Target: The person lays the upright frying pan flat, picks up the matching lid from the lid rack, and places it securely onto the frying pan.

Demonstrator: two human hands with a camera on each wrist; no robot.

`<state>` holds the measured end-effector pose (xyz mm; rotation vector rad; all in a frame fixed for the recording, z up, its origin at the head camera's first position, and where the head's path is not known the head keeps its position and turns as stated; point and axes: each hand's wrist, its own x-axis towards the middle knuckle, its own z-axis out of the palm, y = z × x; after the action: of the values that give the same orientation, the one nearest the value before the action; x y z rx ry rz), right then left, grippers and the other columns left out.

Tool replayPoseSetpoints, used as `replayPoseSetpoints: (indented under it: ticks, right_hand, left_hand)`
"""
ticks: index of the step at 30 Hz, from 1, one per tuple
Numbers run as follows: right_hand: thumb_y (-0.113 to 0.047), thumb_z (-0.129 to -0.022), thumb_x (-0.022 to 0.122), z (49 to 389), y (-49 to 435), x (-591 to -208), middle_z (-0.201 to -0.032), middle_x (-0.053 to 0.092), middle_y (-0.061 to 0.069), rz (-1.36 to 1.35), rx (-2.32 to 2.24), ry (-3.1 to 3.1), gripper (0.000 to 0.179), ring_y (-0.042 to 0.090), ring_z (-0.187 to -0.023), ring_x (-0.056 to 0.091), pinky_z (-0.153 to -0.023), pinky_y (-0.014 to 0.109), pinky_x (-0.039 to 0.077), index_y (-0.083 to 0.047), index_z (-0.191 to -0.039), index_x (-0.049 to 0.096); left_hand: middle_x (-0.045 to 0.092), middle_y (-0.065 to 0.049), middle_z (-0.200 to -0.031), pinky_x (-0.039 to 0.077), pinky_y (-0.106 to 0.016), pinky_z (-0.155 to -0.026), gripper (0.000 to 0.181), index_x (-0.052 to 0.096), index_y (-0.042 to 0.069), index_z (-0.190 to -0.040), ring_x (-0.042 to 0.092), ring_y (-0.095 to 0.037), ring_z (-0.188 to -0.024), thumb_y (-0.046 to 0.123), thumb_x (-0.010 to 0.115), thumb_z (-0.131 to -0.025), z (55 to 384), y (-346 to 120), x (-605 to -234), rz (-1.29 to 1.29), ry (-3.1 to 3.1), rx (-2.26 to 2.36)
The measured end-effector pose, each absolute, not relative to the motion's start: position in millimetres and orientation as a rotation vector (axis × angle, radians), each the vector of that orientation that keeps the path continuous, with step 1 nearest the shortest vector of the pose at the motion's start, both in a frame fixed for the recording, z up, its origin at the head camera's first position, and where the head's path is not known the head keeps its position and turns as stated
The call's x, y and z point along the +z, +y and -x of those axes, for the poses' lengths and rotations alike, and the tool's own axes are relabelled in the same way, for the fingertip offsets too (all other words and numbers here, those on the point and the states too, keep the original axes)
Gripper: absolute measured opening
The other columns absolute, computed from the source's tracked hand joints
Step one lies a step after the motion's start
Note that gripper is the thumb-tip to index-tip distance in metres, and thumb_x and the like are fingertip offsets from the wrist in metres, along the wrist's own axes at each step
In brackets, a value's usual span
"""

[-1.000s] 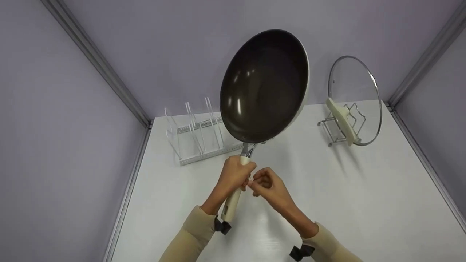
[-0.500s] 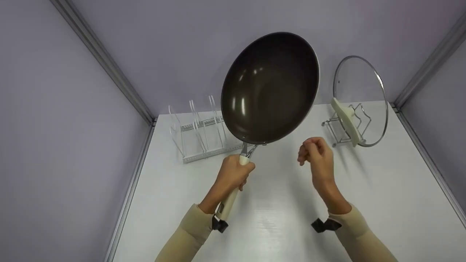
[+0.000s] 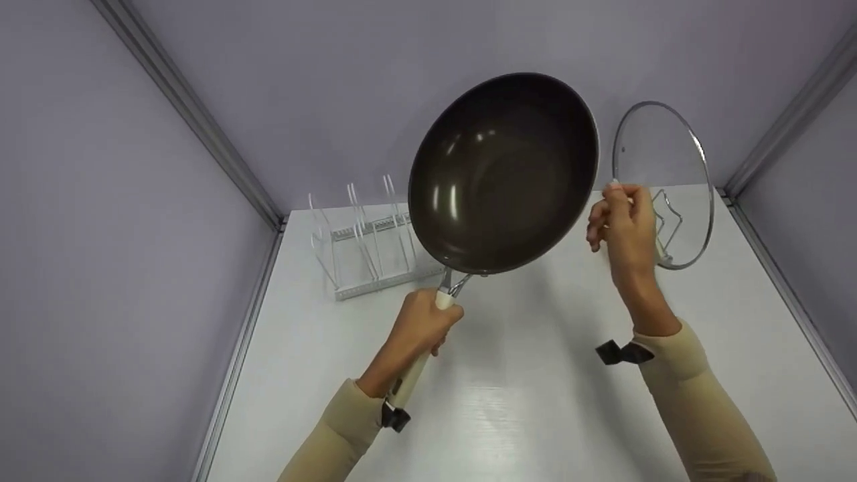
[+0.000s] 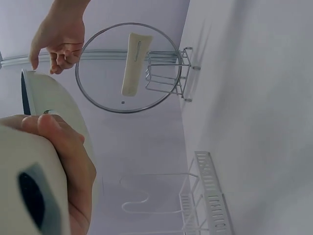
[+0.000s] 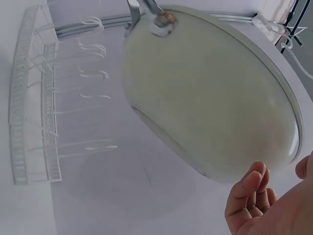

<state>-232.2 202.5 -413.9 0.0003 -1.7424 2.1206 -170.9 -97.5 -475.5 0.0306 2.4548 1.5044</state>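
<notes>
My left hand (image 3: 423,321) grips the cream handle of a frying pan (image 3: 502,174), held up off the table with its dark inside towards me. In the right wrist view the pan's pale underside (image 5: 205,93) shows. A round glass lid (image 3: 663,144) with a metal rim stands upright at the right. My right hand (image 3: 628,231), fingers loosely bent, is in front of the lid's cream handle (image 4: 133,66) and hides most of it in the head view. From the left wrist the right hand (image 4: 61,39) appears apart from that handle. The right wrist view shows nothing in its fingers.
A small wire stand (image 3: 671,214) supports the lid near the back right of the white table (image 3: 522,415). Behind the pan, to the left, is a white wire rack (image 3: 371,289) with upright dividers. Grey walls (image 3: 167,281) enclose the table.
My right hand has left the pan handle's side and travelled right and forward to the lid. The pan has shifted slightly rightward and down, still in my left hand.
</notes>
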Motion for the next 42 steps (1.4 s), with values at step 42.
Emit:
replayPoseSetpoints:
  ticks: [42]
  right_hand:
    - [-0.018, -0.101, 0.055, 230, 244, -396, -0.075, 0.063, -0.002, -0.002, 1.488, -2.555, 0.034, 0.013, -0.04, 0.064, -0.041, 0.032, 0.054, 0.006, -0.124, 0.06]
  left_hand:
    - [0.055, 0.004, -0.057, 0.041, -0.023, -0.034, 0.008, 0.059, 0.012, -0.078, 0.05, -0.007, -0.037, 0.014, 0.061, -0.086, 152, -127, -479, -0.18, 2.566, 1.201]
